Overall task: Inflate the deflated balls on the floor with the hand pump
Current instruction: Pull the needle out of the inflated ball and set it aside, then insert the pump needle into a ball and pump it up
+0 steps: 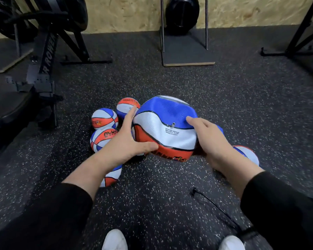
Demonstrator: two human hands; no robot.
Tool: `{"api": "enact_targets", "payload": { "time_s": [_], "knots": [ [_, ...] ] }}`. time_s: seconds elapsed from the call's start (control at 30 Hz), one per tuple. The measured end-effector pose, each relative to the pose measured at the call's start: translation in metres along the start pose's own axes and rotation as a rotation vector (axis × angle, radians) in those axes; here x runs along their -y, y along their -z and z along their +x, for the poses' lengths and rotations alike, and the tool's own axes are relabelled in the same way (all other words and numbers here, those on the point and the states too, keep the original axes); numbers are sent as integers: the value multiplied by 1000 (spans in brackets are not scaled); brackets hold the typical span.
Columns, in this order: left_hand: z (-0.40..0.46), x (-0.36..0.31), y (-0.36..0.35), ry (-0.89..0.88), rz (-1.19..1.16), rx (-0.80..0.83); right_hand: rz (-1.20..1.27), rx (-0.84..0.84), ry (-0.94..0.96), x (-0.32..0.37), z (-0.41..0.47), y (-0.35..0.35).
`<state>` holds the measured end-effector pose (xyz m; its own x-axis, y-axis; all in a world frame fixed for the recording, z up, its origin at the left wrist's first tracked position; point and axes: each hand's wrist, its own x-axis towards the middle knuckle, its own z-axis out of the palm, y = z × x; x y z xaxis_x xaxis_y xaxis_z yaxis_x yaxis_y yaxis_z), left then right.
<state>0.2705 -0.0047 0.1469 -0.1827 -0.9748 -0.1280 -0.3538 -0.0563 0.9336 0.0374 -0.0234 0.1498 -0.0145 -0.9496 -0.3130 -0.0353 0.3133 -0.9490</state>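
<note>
Red, white and blue, the dented ball (165, 127) sits between both hands: left hand (128, 141) cups its side with thumb underneath, right hand (210, 139) grips the other side (a metal needle (173, 124) juts beside its fingertips). Smaller balls (104, 118) lie beyond the left wrist.

A dented, half-flat red, white and blue ball (165, 127) sits between both hands, a metal needle (173, 124) stuck in its valve above small printed text. Five smaller balls of the same colours lie on the speckled floor (170, 195) around it.
</note>
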Motion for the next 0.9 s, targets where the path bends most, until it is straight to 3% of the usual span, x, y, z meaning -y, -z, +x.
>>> {"api": "enact_targets", "payload": {
  "time_s": [0.23, 0.37, 0.6, 0.73, 0.9],
  "knots": [
    [16, 47, -44, 37, 235, 69, -123, 93, -112, -73, 36, 28],
    [24, 89, -70, 96, 179, 44, -140, 150, -244, -121, 58, 37],
    [33, 182, -115, 220, 128, -25, -241, 197, -300, -204, 97, 40],
    [38, 215, -128, 308, 223, -25, -706, 85, -189, -259, 126, 55],
    [45, 250, -144, 451, 512, 12, -1114, 307, -317, -351, 142, 72]
  ]
}}
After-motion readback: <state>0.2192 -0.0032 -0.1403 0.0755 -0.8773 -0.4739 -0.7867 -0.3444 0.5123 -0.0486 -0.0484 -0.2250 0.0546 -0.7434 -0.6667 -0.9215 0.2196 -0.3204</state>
